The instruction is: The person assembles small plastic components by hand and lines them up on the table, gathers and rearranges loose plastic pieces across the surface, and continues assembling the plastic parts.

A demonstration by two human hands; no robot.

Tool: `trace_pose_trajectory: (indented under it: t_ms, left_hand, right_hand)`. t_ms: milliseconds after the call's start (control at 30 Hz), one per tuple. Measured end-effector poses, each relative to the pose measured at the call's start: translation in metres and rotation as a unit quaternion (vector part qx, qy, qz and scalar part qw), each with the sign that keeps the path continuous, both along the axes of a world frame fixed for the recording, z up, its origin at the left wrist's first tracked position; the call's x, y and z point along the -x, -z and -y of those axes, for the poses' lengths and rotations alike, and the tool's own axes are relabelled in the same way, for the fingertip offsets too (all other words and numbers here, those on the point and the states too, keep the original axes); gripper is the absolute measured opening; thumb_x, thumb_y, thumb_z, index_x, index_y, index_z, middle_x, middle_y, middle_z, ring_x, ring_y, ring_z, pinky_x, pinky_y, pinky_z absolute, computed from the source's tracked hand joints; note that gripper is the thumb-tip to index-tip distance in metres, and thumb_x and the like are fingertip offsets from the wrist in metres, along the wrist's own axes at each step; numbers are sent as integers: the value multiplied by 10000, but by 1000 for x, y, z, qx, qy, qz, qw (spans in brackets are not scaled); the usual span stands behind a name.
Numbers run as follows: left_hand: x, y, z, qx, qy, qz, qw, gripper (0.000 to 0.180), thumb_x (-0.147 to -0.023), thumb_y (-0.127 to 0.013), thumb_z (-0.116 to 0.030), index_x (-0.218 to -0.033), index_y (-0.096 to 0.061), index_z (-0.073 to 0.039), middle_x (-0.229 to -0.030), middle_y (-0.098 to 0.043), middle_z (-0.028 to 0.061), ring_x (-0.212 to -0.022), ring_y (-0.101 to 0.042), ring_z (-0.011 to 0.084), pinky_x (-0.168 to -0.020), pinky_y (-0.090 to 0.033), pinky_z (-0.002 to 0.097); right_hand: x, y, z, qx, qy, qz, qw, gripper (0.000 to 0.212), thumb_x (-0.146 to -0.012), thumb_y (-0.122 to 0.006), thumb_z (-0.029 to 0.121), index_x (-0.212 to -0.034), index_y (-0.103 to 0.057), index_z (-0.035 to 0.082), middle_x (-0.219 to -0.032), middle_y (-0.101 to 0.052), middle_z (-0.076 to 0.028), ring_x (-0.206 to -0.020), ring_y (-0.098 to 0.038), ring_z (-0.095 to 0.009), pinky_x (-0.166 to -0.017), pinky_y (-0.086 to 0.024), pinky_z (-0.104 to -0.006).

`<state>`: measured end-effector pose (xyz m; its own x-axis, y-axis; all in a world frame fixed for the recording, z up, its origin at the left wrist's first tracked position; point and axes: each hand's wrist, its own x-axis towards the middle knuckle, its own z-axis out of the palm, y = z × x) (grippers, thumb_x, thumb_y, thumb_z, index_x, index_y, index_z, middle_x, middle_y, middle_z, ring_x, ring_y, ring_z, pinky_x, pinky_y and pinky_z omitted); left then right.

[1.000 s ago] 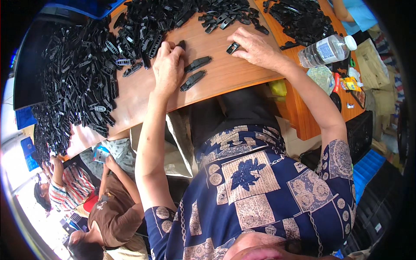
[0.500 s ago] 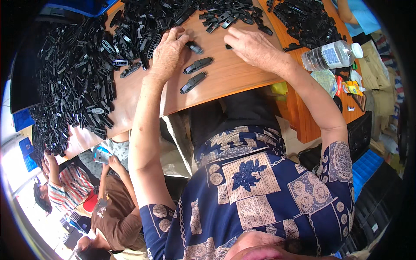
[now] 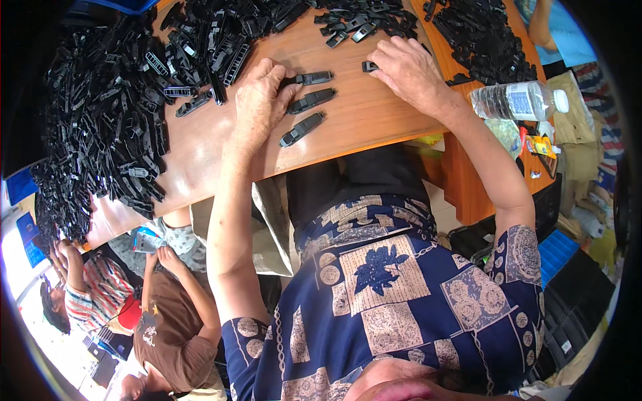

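Three long black plastic parts lie side by side on the wooden table: an upper part (image 3: 313, 78), a middle part (image 3: 311, 101) and a lower part (image 3: 302, 129). My left hand (image 3: 262, 103) has its fingers curled at the left end of the upper part and seems to grip it; its fingertips are partly hidden. Farther right, my right hand (image 3: 411, 75) pinches a small black plastic piece (image 3: 370, 66) just above or on the tabletop. Most of that piece's form is covered by the fingers.
A large heap of black plastic parts (image 3: 100, 120) covers the table's left side. Smaller piles (image 3: 364, 20) lie at the back and on the right-hand table (image 3: 478, 40). A clear bottle (image 3: 518, 100) lies at right. Two people sit at lower left; another person's arm (image 3: 540, 27) shows upper right.
The upper part now lies more level beside the other two, with my left fingers at its left end. My right hand has moved slightly right, with the small piece at its fingertips.
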<state>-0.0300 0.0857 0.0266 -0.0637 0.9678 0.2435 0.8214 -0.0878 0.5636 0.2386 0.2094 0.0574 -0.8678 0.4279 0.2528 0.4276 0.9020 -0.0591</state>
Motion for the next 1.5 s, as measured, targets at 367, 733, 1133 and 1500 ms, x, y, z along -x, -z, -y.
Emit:
trace_pose_trajectory:
  t_ms: [367, 733, 1133, 1500]
  left_hand:
    - [-9, -4, 4, 20, -11, 19, 1000, 224, -832, -763, -203, -1004, -679, -86, -963, -608, 75, -936, -651, 304, -775, -527, 413]
    - [-3, -2, -1, 8, 4, 14, 1000, 206, -821, -767, -190, -978, -700, -73, -970, -650, 70, -930, -662, 309, -775, -522, 409]
    - [-19, -10, 22, 8, 70, -98, 993, 671, -884, -689, -508, -1419, -522, -139, -1267, -592, 174, -1187, -558, 377, -996, -455, 472]
    - [-38, -1, 131, -84, -106, -133, 982, 481, -867, -725, -168, -1317, -571, -100, -1131, -606, 135, -1041, -587, 336, -892, -489, 432]
  right_hand:
    - [46, 15, 6, 184, -56, -122, 974, 212, -882, -727, 176, -1034, -682, 36, -897, -578, -78, -869, -599, -271, -779, -487, -393]
    - [74, 19, 10, 244, -58, -98, 963, 212, -910, -681, 233, -985, -642, 38, -893, -654, -117, -844, -644, -344, -733, -504, -442]
    - [44, 28, -5, 289, 0, -216, 933, 210, -971, -653, 202, -1056, -677, 12, -911, -649, -72, -738, -580, -162, -696, -480, -306]
    - [18, 43, -24, 193, 107, -229, 948, 167, -954, -640, 196, -1027, -663, 48, -958, -626, -100, -844, -641, -279, -776, -510, -390]
